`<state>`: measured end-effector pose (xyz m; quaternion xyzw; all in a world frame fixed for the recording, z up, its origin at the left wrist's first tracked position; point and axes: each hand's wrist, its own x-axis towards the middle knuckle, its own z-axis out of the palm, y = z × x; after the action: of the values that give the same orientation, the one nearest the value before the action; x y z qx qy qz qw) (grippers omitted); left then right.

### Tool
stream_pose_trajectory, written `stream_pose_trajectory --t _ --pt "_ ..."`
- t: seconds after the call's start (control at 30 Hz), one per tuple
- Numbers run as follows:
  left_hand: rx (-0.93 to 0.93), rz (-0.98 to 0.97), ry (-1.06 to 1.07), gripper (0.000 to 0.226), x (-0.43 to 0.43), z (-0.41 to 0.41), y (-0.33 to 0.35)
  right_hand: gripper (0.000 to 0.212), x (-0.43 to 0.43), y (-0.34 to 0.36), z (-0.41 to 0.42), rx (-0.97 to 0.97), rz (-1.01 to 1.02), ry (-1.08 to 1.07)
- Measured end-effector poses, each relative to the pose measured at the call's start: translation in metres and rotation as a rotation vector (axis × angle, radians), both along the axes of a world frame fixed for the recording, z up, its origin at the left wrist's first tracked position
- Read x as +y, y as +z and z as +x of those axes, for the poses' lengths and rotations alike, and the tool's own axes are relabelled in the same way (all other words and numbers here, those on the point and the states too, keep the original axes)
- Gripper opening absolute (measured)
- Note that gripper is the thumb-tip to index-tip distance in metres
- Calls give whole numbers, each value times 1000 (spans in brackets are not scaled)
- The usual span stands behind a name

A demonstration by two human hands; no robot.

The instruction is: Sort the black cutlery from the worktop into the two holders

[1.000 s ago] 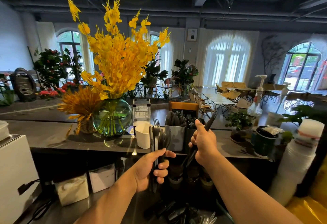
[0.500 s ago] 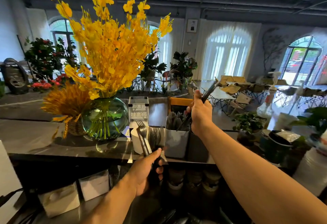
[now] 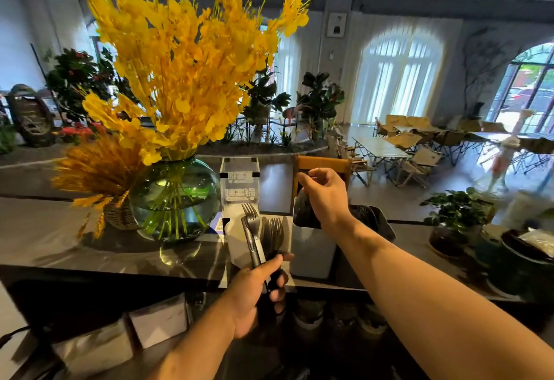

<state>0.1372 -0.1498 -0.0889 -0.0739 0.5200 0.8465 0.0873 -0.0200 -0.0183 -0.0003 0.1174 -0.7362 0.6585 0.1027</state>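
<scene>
Counter ledge (image 3: 60, 229) at mid-frame carries the white holder (image 3: 311, 247), dark cutlery already inside, and the dark holder (image 3: 380, 223) to its right. My left hand (image 3: 254, 292) grips a bundle of forks (image 3: 263, 235) below centre, not yet sorted. My right hand (image 3: 323, 196) hangs over the white holder, and I cannot tell its grip; the piece it raised half a second ago is out of sight.

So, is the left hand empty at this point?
No, the left hand grips a bundle of black forks, tines pointing up, in front of the white cup.

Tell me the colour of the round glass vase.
The vase is green, clearest in the head view.
</scene>
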Motion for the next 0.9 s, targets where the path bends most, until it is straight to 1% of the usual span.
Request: stream_pose_trajectory --t 0.13,0.23,0.33,0.4,0.43,0.5,0.57,0.6,0.63,0.67,0.73,0.8,0.83,0.9 --pt "-6 37 -45 34 0 -1 -1 33 5 -3 6 38 2 -54" --pt "15 70 -115 39 2 5 4 31 11 1 17 86 -16 -97" --pt "37 75 -178 40 3 13 10 22 18 7 43 185 7 -138" --pt "32 122 -190 42 7 22 16 11 21 3 71 223 -5 -95" --pt "31 144 -191 43 8 25 18 9 21 -3 83 192 -10 -51" --pt "27 166 -174 41 13 34 25 17 23 -18 105 44 23 50" --pt "10 178 -167 30 18 45 33 24 26 -30 126 -107 58 178" --pt "7 163 -174 24 21 52 38 26 28 -33 134 -133 48 218" --pt "4 132 -177 22 23 58 42 28 30 -32 143 -135 23 223" --pt "3 86 -178 26 26 66 46 31 34 -26 152 -125 12 202" --pt "-1 12 -160 34 27 80 49 33 41 -13 165 -120 -57 111" --pt "3 -19 -134 38 27 88 50 31 47 4 168 -148 -218 8" --pt "-1 -29 -120 40 26 92 50 30 50 12 169 -166 -327 -1" --pt "-11 -65 -109 43 27 103 53 28 56 24 175 -162 -505 45"
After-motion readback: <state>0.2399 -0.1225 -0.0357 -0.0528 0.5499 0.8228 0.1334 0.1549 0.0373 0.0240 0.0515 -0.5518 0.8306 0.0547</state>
